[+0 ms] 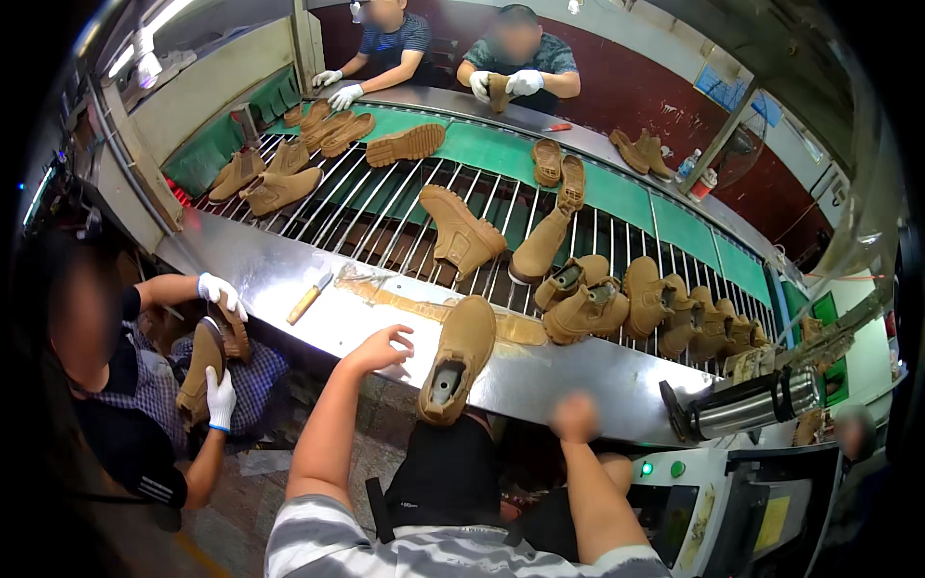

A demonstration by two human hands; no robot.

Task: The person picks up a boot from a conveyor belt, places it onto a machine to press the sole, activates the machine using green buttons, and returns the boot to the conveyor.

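A tan boot rests at the front edge of the steel ledge, in front of my body, with its opening toward me and a grey last showing inside. Just left of it, my left hand hovers over the ledge, fingers apart and holding nothing. To the boot's right is my right hand, near the ledge's front edge; it is blurred, so its fingers cannot be made out. Neither hand visibly touches the boot. A small knife with a wooden handle lies on the ledge, beyond and left of my left hand.
Several tan boots stand on the roller rack; one boot is nearest the middle. A steel flask lies at right above a machine with green buttons. Gloved co-workers handle boots at left and across the rack.
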